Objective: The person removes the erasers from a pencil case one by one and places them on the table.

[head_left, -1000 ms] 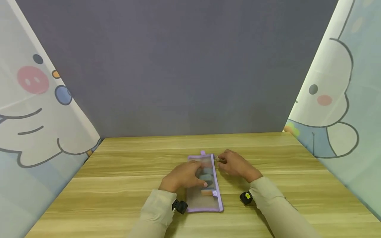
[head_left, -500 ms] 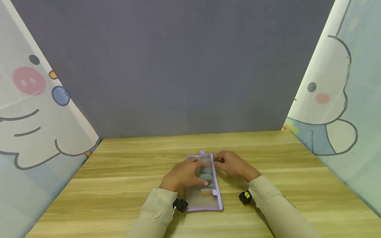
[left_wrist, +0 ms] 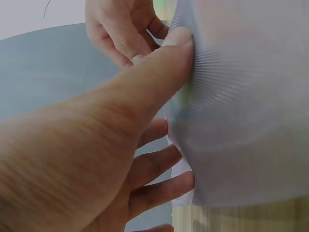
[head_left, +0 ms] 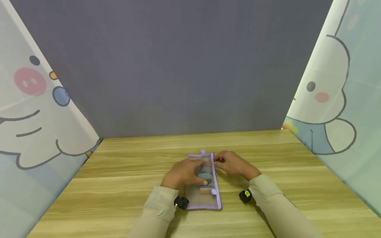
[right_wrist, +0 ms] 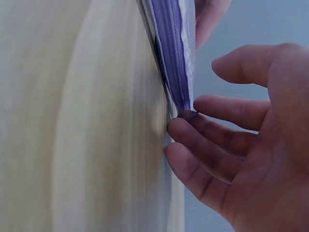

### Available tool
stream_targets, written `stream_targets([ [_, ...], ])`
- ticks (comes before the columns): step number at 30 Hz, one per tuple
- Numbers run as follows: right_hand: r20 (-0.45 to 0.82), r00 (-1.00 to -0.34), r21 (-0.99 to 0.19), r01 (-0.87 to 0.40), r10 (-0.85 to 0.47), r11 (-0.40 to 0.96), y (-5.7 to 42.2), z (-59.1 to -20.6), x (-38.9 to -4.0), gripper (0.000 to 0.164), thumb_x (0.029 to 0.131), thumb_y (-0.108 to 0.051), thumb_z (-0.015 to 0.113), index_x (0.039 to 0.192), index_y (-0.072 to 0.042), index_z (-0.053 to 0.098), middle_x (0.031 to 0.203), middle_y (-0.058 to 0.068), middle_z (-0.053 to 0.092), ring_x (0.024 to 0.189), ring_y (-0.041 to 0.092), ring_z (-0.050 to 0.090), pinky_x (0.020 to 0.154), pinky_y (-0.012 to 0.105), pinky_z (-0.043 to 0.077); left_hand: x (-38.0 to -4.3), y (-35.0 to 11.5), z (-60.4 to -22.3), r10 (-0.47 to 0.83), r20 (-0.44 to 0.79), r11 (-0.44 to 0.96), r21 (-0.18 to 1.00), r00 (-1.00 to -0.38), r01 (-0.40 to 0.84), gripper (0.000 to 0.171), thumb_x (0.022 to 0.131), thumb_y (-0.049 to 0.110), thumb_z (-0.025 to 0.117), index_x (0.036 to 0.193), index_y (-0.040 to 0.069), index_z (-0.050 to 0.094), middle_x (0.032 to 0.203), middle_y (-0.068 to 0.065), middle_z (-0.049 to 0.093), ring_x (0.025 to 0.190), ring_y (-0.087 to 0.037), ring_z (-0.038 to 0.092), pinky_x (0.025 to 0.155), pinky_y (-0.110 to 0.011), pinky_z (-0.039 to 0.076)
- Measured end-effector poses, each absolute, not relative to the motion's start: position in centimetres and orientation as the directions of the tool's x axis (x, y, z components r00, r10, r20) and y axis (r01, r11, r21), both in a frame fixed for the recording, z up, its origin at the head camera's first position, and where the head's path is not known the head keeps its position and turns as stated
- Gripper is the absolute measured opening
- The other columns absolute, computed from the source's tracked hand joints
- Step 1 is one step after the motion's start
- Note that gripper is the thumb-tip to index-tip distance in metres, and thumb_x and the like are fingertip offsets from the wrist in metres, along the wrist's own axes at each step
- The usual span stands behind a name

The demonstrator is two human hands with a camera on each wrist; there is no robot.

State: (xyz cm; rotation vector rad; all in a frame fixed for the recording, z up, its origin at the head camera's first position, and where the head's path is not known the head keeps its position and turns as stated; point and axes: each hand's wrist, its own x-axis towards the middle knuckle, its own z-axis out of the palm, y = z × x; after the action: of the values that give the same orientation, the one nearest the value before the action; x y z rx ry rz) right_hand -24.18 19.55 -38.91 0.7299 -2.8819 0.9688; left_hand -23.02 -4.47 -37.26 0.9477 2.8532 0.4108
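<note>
A see-through mesh pouch [head_left: 202, 200] with purple edging lies flat on the table. Pinkish, blue-grey, dark and orange-brown pieces show dimly inside it; their kind cannot be told. My left hand [head_left: 183, 173] rests across the pouch, thumb and fingers spread apart. In the left wrist view its thumb [left_wrist: 154, 72] presses a dent with fine creases into the mesh. My right hand [head_left: 233, 163] is at the far right corner. In the right wrist view the fingertips [right_wrist: 178, 128] touch the end of the purple zipper [right_wrist: 171, 53], while the thumb [right_wrist: 236, 65] stands away from it.
The wood-grain table [head_left: 134, 198] stretches out on both sides of the pouch. A dark grey panel [head_left: 184, 66] rises at its back edge. Cartoon-printed cloths [head_left: 23, 115] hang at left and right. Each wrist wears a small black camera [head_left: 245, 195].
My right hand has shifted a little left, up against the pouch's far right corner. The left hand has stayed nearly still on the pouch.
</note>
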Motion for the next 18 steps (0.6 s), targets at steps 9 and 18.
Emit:
stream_targets([
  [9, 0.12, -0.899, -0.557, -0.412, -0.421, 0.721, 19.15, -38.66, -24.15, 0.028, 0.096, -0.017, 0.064, 0.117, 0.001, 0.07, 0.113, 0.011, 0.07, 0.099, 0.023, 0.067, 0.087, 0.042, 0.054, -23.38, -4.07, -36.7, 0.597, -0.009, 0.777, 0.254, -0.802, 0.576, 0.076, 0.073, 0.058, 0.084, 0.137, 0.023, 0.061, 0.139, 0.004, 0.06, 0.124, -0.022, 0.056, 0.097, -0.044, 0.048],
  [18, 0.112, -0.9, -0.539, -0.412, -0.422, 0.735, 18.83, -38.71, -24.06, 0.03, 0.097, -0.017, 0.064, 0.119, 0.004, 0.069, 0.113, 0.013, 0.069, 0.1, 0.024, 0.067, 0.088, 0.044, 0.054, -23.81, -3.88, -37.01, 0.574, -0.057, 0.801, 0.245, -0.817, 0.546, 0.084, 0.073, 0.061, 0.082, 0.143, 0.022, 0.056, 0.147, -0.002, 0.052, 0.134, -0.024, 0.049, 0.101, -0.046, 0.045],
])
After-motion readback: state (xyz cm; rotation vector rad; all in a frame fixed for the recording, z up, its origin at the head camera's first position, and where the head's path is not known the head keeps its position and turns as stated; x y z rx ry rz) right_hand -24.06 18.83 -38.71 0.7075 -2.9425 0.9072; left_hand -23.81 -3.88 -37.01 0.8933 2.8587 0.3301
